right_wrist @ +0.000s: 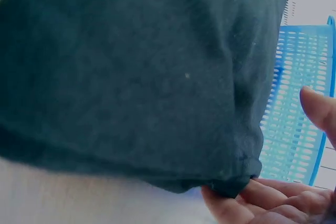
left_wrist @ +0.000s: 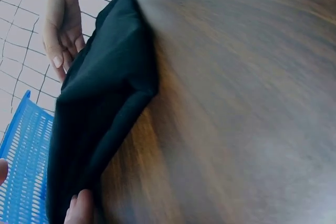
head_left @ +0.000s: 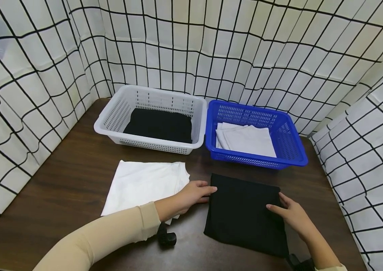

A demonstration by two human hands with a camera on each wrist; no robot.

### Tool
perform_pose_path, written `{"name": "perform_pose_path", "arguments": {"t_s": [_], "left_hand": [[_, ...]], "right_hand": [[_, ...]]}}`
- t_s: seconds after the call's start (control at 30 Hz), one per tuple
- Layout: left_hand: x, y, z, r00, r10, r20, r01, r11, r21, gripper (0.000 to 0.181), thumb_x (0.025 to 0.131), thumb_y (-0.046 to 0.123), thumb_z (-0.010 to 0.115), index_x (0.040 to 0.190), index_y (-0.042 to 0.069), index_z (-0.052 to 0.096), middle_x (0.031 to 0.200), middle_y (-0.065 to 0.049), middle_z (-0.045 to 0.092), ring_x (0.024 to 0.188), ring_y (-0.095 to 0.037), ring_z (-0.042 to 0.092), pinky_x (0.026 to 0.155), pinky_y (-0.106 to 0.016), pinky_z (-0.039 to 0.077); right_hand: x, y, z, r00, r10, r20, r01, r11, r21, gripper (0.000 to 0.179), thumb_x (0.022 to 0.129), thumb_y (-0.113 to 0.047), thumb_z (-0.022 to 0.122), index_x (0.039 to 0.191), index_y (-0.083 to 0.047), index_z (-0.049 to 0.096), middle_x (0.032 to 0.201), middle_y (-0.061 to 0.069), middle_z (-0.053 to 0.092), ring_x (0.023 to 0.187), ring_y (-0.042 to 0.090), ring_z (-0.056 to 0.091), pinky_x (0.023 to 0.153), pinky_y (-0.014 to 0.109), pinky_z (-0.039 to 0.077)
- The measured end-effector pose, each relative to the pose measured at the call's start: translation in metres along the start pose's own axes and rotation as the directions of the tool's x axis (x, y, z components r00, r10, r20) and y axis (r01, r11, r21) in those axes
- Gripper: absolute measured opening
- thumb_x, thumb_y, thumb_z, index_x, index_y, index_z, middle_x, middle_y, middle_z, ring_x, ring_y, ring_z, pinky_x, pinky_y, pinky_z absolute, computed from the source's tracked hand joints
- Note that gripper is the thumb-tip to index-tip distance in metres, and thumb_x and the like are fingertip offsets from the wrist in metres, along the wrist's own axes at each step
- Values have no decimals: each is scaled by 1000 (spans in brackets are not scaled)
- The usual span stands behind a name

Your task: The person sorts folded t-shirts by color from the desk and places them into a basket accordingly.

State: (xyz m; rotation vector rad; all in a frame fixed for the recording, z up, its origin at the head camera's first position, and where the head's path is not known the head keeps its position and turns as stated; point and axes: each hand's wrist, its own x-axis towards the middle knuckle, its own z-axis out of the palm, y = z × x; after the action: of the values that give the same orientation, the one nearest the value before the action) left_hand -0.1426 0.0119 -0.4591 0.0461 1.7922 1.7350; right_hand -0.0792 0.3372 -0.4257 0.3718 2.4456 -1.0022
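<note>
A folded black cloth (head_left: 245, 214) lies on the table, front right. My left hand (head_left: 191, 195) is at its left edge, fingers fairly straight and thumb reaching to the fabric. In the left wrist view, fingertips (left_wrist: 79, 209) touch the cloth's near end. At the opposite edge is my right hand (head_left: 293, 214), with its thumb spread from the fingers. The right wrist view shows right fingertips (right_wrist: 226, 203) against a corner of the black cloth (right_wrist: 136, 77), the thumb standing apart. A folded white cloth (head_left: 144, 184) lies to the left, partly hidden by my left forearm.
A white basket (head_left: 150, 146) holding folded black cloth (head_left: 159, 126) stands at the back. Beside it, a blue basket (head_left: 255, 160) holds folded white cloths (head_left: 249, 140). Grid-patterned curtains (head_left: 184, 49) enclose the back and sides of the dark wooden table (head_left: 42, 210).
</note>
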Motion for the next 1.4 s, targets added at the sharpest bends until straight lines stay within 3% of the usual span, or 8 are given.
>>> {"name": "perform_pose_path", "arguments": {"t_s": [0.17,0.4,0.5,0.73,0.93,1.1,1.3,1.4], "left_hand": [[6,3,-1,999,-45,27,48,992,-117,70,97,25,64,145,-16,33,147,-29,46,134,-39,52,102,-44,53],[9,4,-1,997,-58,54,67,982,-175,61,98,23,62,142,-14,41,140,-26,54,132,-38,52,104,-47,51],[10,4,0,996,-68,64,78,982,-174,58,98,22,63,140,-13,43,139,-25,55,132,-36,53,103,-47,52],[15,6,-1,983,-105,151,126,982,-139,42,96,18,62,128,-8,57,131,-21,63,124,-31,60,100,-51,53],[17,3,-3,986,-70,149,87,990,-109,54,95,13,62,141,-10,45,135,-24,60,127,-35,58,98,-51,54],[16,2,-4,987,-23,157,36,996,-76,51,97,10,60,142,-10,45,138,-25,58,129,-36,57,96,-49,56],[17,6,-4,981,-46,189,63,995,-82,58,95,13,62,144,-10,40,138,-26,57,131,-39,54,97,-54,54],[17,6,-3,979,-59,195,76,994,-83,59,95,13,62,145,-9,38,136,-25,58,128,-38,57,95,-55,55]], "right_hand": [[0,-1,-2,1000,21,3,-21,998,56,98,96,-56,56,158,1,5,160,33,14,146,53,17,115,66,29],[5,1,-1,999,37,2,-37,987,155,95,98,-54,54,157,4,7,161,34,10,147,52,15,117,64,26],[7,3,-2,999,37,5,-37,979,198,94,98,-52,54,156,6,8,161,34,8,148,52,13,119,62,25],[9,4,-1,999,38,23,-42,965,260,95,98,-47,58,156,7,7,161,34,7,149,51,13,119,61,24],[9,3,2,999,26,25,-33,950,310,94,97,-38,62,157,4,3,162,34,4,150,50,10,120,62,21],[10,1,4,1000,23,12,-25,949,314,94,96,-37,64,157,4,5,161,34,9,149,49,14,120,61,22],[10,2,6,1000,11,-10,-7,952,306,95,94,-33,68,157,4,8,159,32,21,147,47,25,119,60,28],[10,4,5,1000,11,-19,-4,950,311,97,93,-33,70,157,4,8,160,32,20,148,47,24,119,59,27]]}}
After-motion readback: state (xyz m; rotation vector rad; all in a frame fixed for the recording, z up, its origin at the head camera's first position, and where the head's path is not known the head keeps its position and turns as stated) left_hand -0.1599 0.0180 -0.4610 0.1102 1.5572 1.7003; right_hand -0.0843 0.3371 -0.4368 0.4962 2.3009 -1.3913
